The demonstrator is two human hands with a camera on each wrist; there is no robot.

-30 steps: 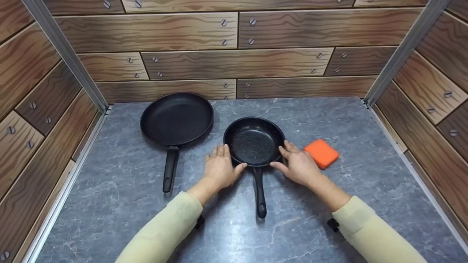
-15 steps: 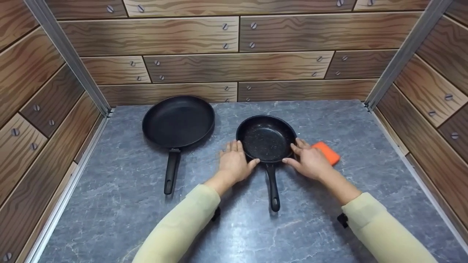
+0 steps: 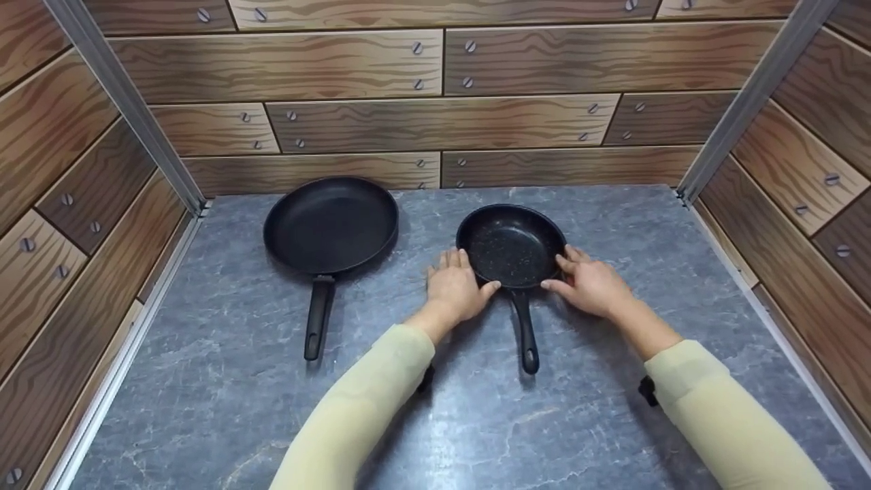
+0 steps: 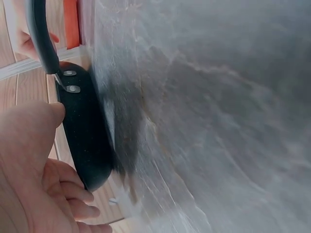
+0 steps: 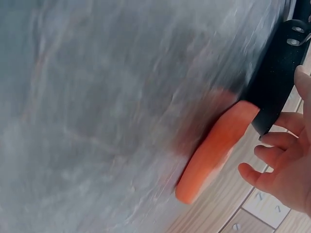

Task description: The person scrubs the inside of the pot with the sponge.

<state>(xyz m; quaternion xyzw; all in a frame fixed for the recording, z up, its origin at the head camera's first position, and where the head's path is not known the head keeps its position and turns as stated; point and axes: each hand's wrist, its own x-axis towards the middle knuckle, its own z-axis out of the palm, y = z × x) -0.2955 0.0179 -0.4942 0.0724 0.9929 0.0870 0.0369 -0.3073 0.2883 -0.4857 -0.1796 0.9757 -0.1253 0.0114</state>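
A small black frying pan (image 3: 512, 248) with a speckled inside is between the two hands right of the middle, its handle pointing toward the person. The left hand (image 3: 454, 289) touches its left side, fingers straight along the wall and thumb at the near rim. On the other side the right hand (image 3: 595, 286) rests its fingers and thumb, spread, against the rim. An orange sponge-like block (image 5: 216, 153) lies beside the pan's wall under the right hand; in the head view it is hidden. The pan's wall (image 4: 82, 126) sits close over the tabletop in the left wrist view.
A larger black frying pan (image 3: 331, 224) stands at the back left, its handle (image 3: 318, 320) toward the person. The grey marbled tabletop (image 3: 224, 381) is bounded by wood-patterned panels (image 3: 435, 122) at the back and sides, with metal posts (image 3: 755, 109) at the corners.
Both hands have moved the small pan rightward and slightly away from the person. The orange block has gone out of sight in the head view. The larger pan has stayed put.
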